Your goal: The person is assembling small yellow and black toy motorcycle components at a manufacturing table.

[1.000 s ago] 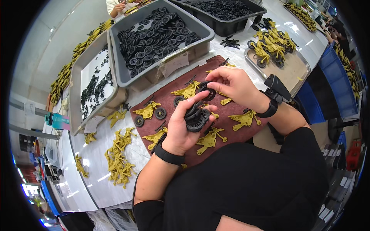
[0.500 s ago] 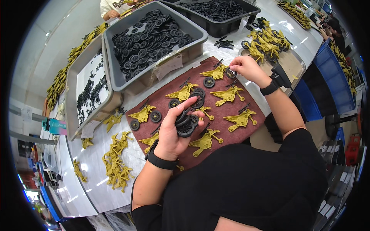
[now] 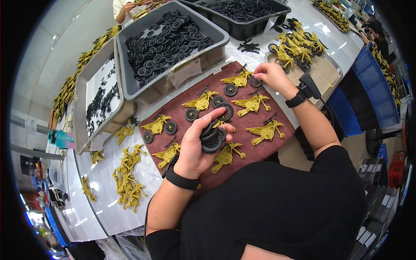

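Note:
My left hand (image 3: 194, 149) is closed around several black spoked toy wheels (image 3: 212, 143), held above a brown cloth (image 3: 277, 108). One more wheel (image 3: 225, 112) sits out at its fingertips. At the cloth's far right, my right hand (image 3: 277, 80) pinches a black wheel (image 3: 255, 81) at the right end of a yellow toy motorbike frame (image 3: 235, 79). Another loose wheel (image 3: 230, 89) lies just below that frame. More yellow frames (image 3: 251, 104) are laid out in rows, each by a small black part; those on the left have wheels beside them. My left hand partly hides the middle ones.
A grey bin of wheels (image 3: 223, 41) stands beyond the cloth, a shallower bin of small black parts (image 3: 125, 110) left of it, and a black bin (image 3: 247, 28) behind. Loose yellow frames (image 3: 128, 177) lie at left. A tray (image 3: 323, 69) at right bears frames with wheels.
The whole view has shifted slightly. My right hand stays at the same frame with the wheel in its fingers. The wheel at my left fingertips sits slightly farther out.

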The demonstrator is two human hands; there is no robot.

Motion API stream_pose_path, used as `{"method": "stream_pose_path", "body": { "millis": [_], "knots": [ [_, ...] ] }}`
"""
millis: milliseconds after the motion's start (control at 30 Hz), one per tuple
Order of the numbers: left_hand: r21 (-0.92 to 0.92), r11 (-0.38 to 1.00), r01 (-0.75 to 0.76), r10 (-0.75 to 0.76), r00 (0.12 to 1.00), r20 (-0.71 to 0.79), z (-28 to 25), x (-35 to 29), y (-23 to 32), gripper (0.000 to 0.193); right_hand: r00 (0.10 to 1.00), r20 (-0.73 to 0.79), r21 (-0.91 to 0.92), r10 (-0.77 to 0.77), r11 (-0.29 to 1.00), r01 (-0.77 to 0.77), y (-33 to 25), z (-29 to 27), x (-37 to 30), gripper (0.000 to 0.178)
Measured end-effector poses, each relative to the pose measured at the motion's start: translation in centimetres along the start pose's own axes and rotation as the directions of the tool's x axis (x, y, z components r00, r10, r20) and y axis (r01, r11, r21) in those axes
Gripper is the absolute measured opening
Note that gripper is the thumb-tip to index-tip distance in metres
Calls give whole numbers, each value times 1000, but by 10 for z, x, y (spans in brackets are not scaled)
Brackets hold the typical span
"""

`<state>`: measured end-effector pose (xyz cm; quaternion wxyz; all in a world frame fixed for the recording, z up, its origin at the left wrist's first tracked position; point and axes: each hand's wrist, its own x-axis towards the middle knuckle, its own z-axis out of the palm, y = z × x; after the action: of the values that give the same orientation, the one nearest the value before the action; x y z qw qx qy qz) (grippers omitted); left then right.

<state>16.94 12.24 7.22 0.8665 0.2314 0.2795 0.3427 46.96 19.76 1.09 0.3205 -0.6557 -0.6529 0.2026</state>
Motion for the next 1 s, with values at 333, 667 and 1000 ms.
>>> {"method": "stream_pose_path", "body": {
  "millis": [333, 667, 1000],
  "knots": [
    [-16, 1000, 10, -9, 998, 68, 10, 8, -22, 47, 996, -51, 290, -72, 953, 84, -29, 1, -28, 23],
    [70, 998, -3, 3, 1000, 3, 30, 29, -40, 41, 952, 305, 502, -15, 852, -148, -47, -36, -62, 14],
    [37, 999, -17, 18, 999, -31, 22, 30, -38, 34, 962, 266, 235, 61, 964, -126, -14, -31, -74, 10]
  ]
}}
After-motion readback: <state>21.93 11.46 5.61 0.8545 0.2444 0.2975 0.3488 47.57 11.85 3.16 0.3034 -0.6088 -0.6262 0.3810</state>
